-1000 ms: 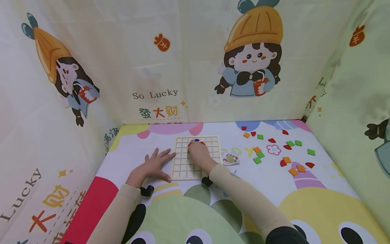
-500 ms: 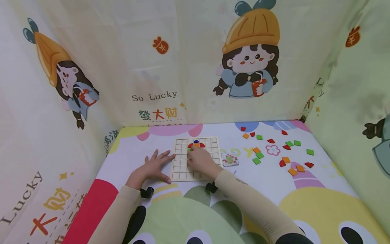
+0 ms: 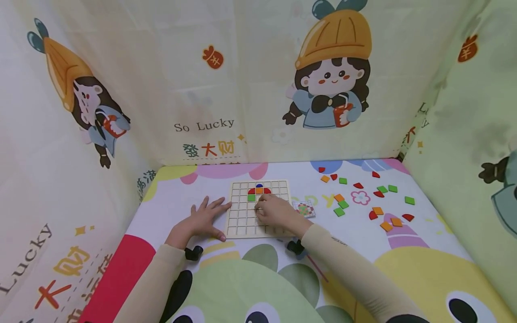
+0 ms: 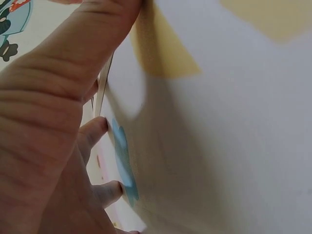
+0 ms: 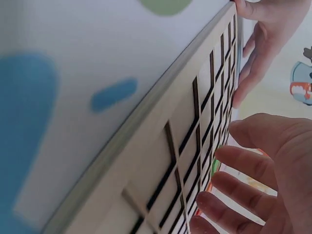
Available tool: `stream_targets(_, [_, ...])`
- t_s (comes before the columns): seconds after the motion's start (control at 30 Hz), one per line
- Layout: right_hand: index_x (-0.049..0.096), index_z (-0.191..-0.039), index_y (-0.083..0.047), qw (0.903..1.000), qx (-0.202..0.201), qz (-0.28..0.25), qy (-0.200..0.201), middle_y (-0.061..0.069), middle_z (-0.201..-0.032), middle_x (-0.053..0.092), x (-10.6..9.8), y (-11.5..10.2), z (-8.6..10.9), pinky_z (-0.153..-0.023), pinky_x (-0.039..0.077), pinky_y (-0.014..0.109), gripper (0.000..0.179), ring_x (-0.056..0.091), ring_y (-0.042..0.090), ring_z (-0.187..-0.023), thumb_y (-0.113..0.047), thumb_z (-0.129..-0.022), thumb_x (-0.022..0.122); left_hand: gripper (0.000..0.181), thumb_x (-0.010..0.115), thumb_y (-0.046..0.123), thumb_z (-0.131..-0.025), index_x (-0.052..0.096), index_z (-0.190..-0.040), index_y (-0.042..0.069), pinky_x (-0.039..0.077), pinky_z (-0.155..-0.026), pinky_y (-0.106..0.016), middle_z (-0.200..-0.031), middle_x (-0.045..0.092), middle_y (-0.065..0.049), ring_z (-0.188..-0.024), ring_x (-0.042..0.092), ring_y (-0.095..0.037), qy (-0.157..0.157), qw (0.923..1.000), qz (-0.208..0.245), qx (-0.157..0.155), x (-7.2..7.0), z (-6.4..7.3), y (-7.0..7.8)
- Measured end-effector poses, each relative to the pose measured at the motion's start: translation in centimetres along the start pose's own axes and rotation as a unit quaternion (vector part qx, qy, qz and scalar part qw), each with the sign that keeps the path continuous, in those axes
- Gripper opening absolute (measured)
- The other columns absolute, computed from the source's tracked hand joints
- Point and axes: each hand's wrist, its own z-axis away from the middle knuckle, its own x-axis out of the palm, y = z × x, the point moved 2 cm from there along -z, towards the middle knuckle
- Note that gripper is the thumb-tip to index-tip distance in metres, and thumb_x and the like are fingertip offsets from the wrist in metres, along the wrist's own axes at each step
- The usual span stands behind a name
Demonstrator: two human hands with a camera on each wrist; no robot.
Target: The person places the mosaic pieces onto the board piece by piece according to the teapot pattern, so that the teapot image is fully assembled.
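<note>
Nothing gripped that I can see: the right hand (image 3: 278,213) has relaxed fingers with the thumb apart from them, right over the right half of the pale wooden square grid board (image 3: 238,220). Left hand (image 3: 206,222) is spread wide, fingers and thumb touching the board's left edge. So the board sits between the two. Near its far edge there's a blue rounded piece (image 3: 259,185), then an orange square tile (image 3: 259,191) just below, with a red curved piece (image 3: 251,191) on one side and another red curved piece (image 3: 267,191) on the other. Green square tile (image 3: 251,198) is under the left red one. Just right of the board lies a small printed pattern card (image 3: 304,209), and well off to the board's right are scattered loose red, orange and green pieces (image 3: 409,200). Colorful cartoon-print cloth (image 3: 177,193) underneath the board.
</note>
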Motion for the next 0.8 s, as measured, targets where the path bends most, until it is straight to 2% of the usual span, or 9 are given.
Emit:
stream_targets(0.2, [0.077, -0.12, -0.017, 0.9997, 0.018, 0.012, 0.008, 0.006, -0.127, 0.067, -1.0, 1.0, 1.5, -0.094, 0.057, 0.043, 0.026, 0.063, 0.027, -0.113, -0.029, -0.099, 0.067, 0.119, 0.089, 0.065, -0.064, 0.03, -0.163, 0.038, 0.0, -0.111, -0.086, -0.175, 0.015, -0.003, -0.157, -0.006, -0.053, -0.003, 1.0, 0.0, -0.007, -0.1, 0.2, 0.0])
stream_targets(0.47, [0.076, -0.121, -0.015, 0.9984, 0.054, 0.018, -0.003, 0.008, -0.126, 0.068, -2.8, 2.6, 3.8, -0.095, 0.056, 0.044, 0.029, 0.062, 0.027, -0.112, -0.032, -0.098, 0.071, 0.118, 0.089, 0.063, -0.064, 0.031, -0.163, 0.036, 0.001, -0.11, -0.086, -0.175, 0.016, -0.005, -0.156, -0.004, -0.055, -0.001, 1.0, 0.005, -0.006, -0.2, 0.5, 0.1])
stream_targets(0.57, [0.076, -0.122, -0.014, 0.9978, 0.061, 0.025, -0.005, 0.008, -0.126, 0.068, -3.1, 3.3, 4.7, -0.093, 0.057, 0.044, 0.029, 0.062, 0.028, -0.111, -0.029, -0.097, 0.073, 0.12, 0.09, 0.063, -0.063, 0.03, -0.163, 0.037, 0.0, -0.111, -0.085, -0.175, 0.015, -0.003, -0.156, -0.005, -0.054, -0.007, 0.9998, 0.006, -0.018, -0.1, 0.6, -0.1])
stream_targets(0.8, [0.078, -0.116, -0.012, 0.9955, 0.081, 0.047, 0.017, 0.01, -0.119, 0.069, -4.2, 6.5, 7.8, -0.084, 0.058, 0.043, 0.024, 0.064, 0.028, -0.103, -0.012, -0.092, 0.076, 0.119, 0.09, 0.063, -0.063, 0.03, -0.163, 0.038, -0.002, -0.112, -0.085, -0.175, 0.015, -0.002, -0.157, -0.007, -0.052, 0.0, 0.9998, 0.02, -0.006, 0.1, 0.4, 0.1])
